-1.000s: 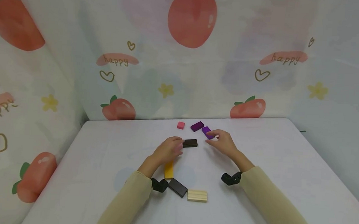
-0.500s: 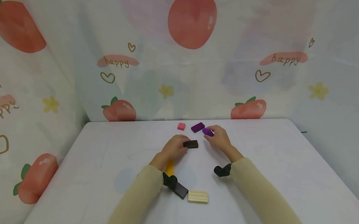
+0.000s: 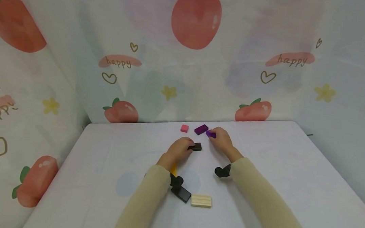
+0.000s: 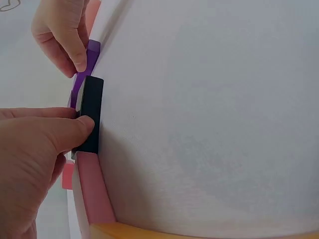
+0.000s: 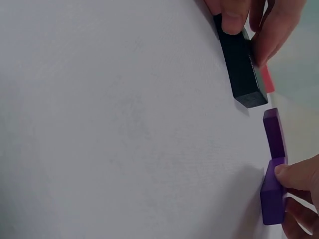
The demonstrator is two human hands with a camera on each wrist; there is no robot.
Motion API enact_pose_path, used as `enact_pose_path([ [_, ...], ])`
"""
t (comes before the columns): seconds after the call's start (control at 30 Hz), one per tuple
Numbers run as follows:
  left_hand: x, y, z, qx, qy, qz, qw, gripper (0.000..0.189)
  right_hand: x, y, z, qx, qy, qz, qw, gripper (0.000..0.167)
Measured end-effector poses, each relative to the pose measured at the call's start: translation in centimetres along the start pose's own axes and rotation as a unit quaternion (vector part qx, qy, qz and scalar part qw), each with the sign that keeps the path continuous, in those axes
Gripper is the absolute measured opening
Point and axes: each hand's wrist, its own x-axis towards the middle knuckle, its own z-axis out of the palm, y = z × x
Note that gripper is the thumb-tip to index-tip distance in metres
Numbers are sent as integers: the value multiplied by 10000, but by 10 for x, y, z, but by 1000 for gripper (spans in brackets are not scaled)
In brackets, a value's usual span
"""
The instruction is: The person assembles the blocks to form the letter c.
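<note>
My left hand pinches a black rectangular block between thumb and fingers. In the left wrist view, one end of that block sits right at the end of a pink block, which my left hand hides in the head view. Farther right, my right hand grips a bright purple block, its thumb on the near side in the right wrist view. A dark purple block lies just beyond that one, close to its end.
A small coral block lies near the table's back edge. Under the left forearm runs a yellow block, followed by a dark grey block and a pale wooden block. A patterned cloth wall stands behind the white table.
My right hand has closed on the bright purple block and shifted it slightly. My left hand has moved a little right and now pinches the black block.
</note>
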Motion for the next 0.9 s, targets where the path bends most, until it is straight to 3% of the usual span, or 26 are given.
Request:
enact_pose_path([
  [0.27, 4, 3, -1, 467, 28, 258, 9986, 22, -4, 2, 1, -199, 57, -204, 9996, 21],
  [0.63, 5, 7, -4, 736, -104, 156, 9971, 22, -15, -4, 1, -463, -146, -361, 9982, 18],
  [0.9, 4, 8, -4, 668, -118, 72, 9977, 22, -26, -10, 1, -650, -173, -634, 9957, 19],
])
